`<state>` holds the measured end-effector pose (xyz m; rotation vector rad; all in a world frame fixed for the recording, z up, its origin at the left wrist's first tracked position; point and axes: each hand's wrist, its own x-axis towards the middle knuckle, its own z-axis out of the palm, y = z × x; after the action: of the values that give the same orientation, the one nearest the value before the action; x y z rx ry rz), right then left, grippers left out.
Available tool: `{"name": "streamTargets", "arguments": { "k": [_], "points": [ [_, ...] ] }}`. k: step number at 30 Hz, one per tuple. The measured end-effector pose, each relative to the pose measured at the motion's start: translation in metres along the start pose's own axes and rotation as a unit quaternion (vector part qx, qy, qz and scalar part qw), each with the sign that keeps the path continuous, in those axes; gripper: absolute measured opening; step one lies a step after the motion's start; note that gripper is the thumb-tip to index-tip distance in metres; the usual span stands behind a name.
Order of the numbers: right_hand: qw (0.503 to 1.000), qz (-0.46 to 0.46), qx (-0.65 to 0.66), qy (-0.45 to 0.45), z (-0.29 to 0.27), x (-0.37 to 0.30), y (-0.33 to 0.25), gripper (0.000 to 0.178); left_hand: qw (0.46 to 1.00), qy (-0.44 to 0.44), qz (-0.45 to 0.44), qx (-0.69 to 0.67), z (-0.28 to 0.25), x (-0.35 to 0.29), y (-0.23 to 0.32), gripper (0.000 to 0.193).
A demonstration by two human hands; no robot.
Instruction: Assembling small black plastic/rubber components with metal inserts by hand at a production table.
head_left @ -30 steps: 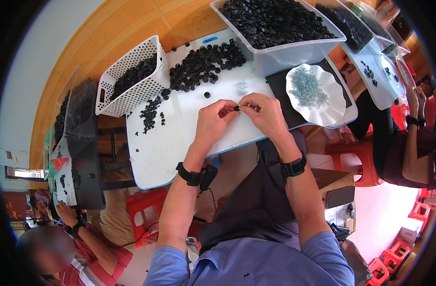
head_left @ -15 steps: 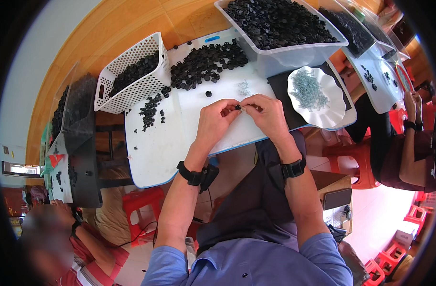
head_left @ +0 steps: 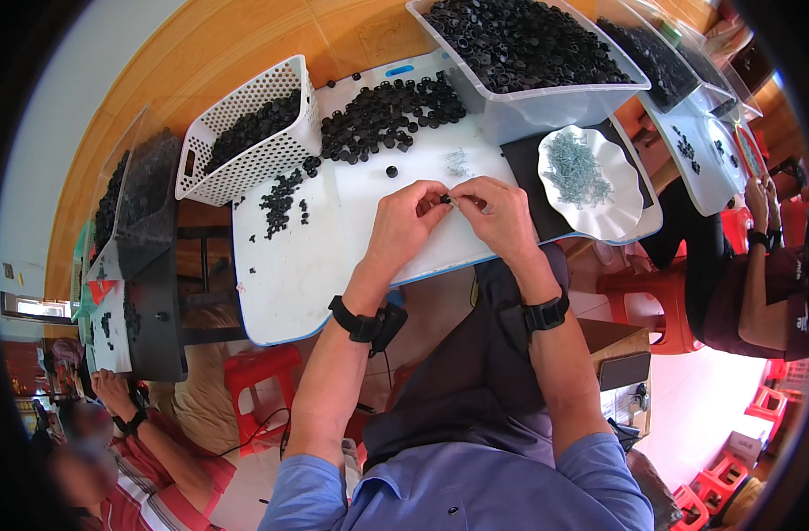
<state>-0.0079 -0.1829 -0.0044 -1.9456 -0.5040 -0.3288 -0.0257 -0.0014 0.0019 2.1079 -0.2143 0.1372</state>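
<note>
Over the front of the white table (head_left: 289,301), my two hands meet at the fingertips. My left hand (head_left: 404,221) pinches a small black plastic part (head_left: 446,199). Close against it, my right hand (head_left: 500,214) has thumb and forefinger pressed together; whatever they grip is too small to make out. Just beyond the fingers lie a few thin metal pins (head_left: 458,162) and a single black round cap (head_left: 392,172). To the right of my right hand, a white scalloped dish (head_left: 618,208) holds a heap of similar pins (head_left: 577,170), on a black mat (head_left: 530,177).
Black round caps (head_left: 369,128) cover the table's far side. A white perforated basket (head_left: 289,133) and a clear bin (head_left: 546,104) hold black parts. Smaller black pieces (head_left: 280,202) lie at left. Co-workers sit on both sides, one's hand (head_left: 112,394) at lower left.
My hands stay together with little movement. The view has shifted slightly. At lower left, the co-worker's head and arm have moved.
</note>
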Motion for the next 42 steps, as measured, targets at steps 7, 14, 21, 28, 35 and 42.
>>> {"name": "streamTargets", "arguments": {
  "k": [7,14,21,28,35,42],
  "points": [
    [1.000,-0.006,-0.002,0.007,0.002,0.000,0.000,0.011,0.996,-0.052,-0.019,-0.065,-0.010,0.006,-0.006,0.025],
    [1.000,-0.012,0.003,0.006,0.003,-0.001,0.001,0.010,0.998,-0.040,-0.022,-0.048,-0.006,0.004,-0.006,0.025],
    [0.998,-0.065,-0.019,0.002,0.006,-0.002,0.004,0.010,1.000,-0.007,0.006,-0.026,0.000,0.000,-0.009,0.023],
    [0.999,0.019,0.039,0.033,0.003,-0.001,-0.001,0.013,0.999,0.008,-0.028,-0.030,0.000,-0.002,-0.004,0.022],
    [1.000,0.012,-0.005,0.011,0.000,0.001,-0.002,0.010,0.994,0.043,-0.035,-0.092,0.001,-0.002,-0.007,0.025],
    [1.000,0.003,-0.006,0.016,-0.001,0.003,-0.004,0.008,0.993,0.014,-0.046,-0.110,-0.001,-0.001,-0.002,0.024]
  ]
}}
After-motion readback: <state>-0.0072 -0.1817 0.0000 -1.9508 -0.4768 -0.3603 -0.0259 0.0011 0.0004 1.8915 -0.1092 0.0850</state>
